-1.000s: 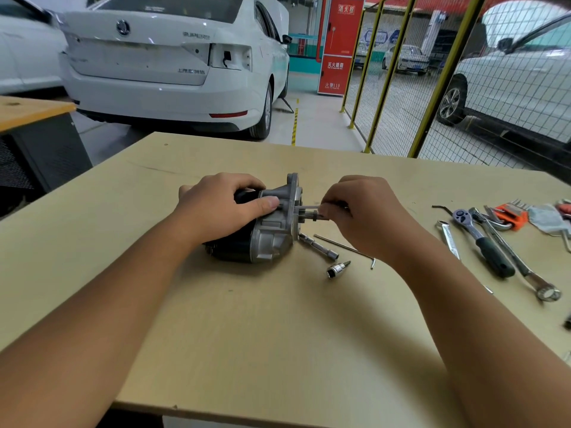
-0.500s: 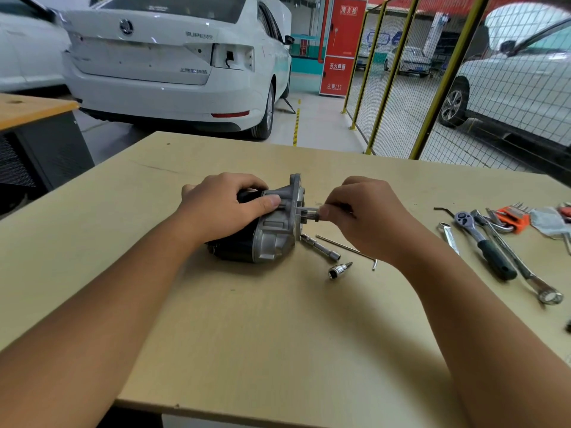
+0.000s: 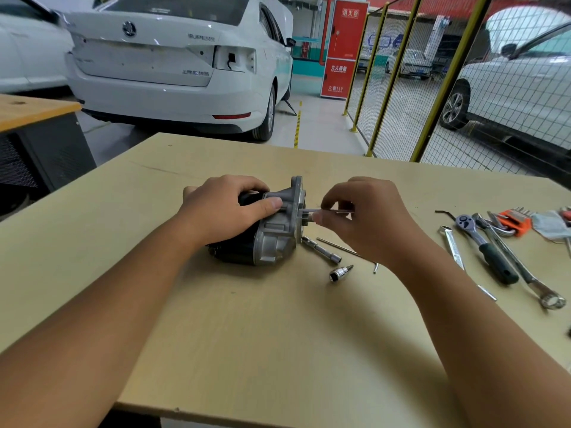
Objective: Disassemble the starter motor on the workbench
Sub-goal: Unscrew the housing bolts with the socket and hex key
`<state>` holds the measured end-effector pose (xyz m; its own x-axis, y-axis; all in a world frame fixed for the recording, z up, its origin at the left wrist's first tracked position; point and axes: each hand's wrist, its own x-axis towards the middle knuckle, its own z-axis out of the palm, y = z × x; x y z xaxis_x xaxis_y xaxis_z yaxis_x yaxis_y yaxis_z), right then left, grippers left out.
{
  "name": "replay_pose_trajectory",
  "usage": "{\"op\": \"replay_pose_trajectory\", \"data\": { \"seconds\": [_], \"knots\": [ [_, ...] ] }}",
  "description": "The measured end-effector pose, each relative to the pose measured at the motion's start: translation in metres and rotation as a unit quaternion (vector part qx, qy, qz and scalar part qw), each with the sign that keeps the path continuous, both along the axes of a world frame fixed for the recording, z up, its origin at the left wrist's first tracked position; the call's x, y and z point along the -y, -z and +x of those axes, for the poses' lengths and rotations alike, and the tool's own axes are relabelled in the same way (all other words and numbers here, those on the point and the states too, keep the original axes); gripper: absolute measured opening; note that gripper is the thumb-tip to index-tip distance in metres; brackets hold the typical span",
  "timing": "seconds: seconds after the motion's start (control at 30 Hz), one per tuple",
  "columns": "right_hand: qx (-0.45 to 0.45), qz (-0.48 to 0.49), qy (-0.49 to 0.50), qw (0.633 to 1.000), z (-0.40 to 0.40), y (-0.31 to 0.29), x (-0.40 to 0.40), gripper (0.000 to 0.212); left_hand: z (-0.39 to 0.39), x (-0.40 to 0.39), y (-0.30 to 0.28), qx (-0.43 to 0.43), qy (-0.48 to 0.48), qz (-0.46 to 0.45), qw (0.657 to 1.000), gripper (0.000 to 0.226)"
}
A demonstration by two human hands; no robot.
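Barely moved since earlier: right hand point(image 3: 367, 217) still pinching the bolt point(image 3: 309, 210), left hand point(image 3: 228, 208) gripping the motor point(image 3: 272, 233) mid-bench point(image 3: 278, 350). Could slip, roll away, join loose bits.

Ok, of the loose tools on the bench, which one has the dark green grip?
The ratchet wrench, right of the right hand: round chrome head, dark green handle. The combination wrench crossing beside it is bare metal along its whole length.

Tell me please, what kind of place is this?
Most likely a car repair workshop or training garage. A white car is parked behind the workbench, hand tools such as a ratchet lie on it, and a starter motor is being worked on.
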<state>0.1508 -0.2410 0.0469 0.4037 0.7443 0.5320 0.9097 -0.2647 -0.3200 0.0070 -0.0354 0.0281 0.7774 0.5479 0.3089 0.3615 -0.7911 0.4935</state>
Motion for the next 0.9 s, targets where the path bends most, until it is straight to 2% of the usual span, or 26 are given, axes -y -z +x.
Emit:
{"op": "replay_pose_trajectory", "data": {
  "seconds": [0.2,0.33,0.57,0.73,0.9],
  "knots": [
    [0.002,-0.051,-0.003,0.999,0.004,-0.001,-0.001,0.016,0.001,-0.001,0.0,0.005,-0.004,-0.003,1.0,0.072],
    [0.019,-0.045,0.02,0.999,0.0,-0.005,0.0,0.006,0.001,-0.002,0.0,0.001,-0.003,-0.006,1.0,0.075],
    [-0.012,-0.021,-0.014,1.0,0.002,-0.002,0.002,0.015,0.001,0.0,0.0,0.017,-0.005,-0.007,1.0,0.062],
    [-0.031,-0.027,-0.025,0.999,0.009,0.001,0.0,0.018,0.003,0.0,0.001,0.023,-0.013,-0.003,1.0,0.065],
    [-0.004,-0.018,-0.001,1.0,0.008,0.001,-0.002,0.008,0.002,-0.001,0.002,0.022,-0.006,-0.002,1.0,0.064]
  ]
}}
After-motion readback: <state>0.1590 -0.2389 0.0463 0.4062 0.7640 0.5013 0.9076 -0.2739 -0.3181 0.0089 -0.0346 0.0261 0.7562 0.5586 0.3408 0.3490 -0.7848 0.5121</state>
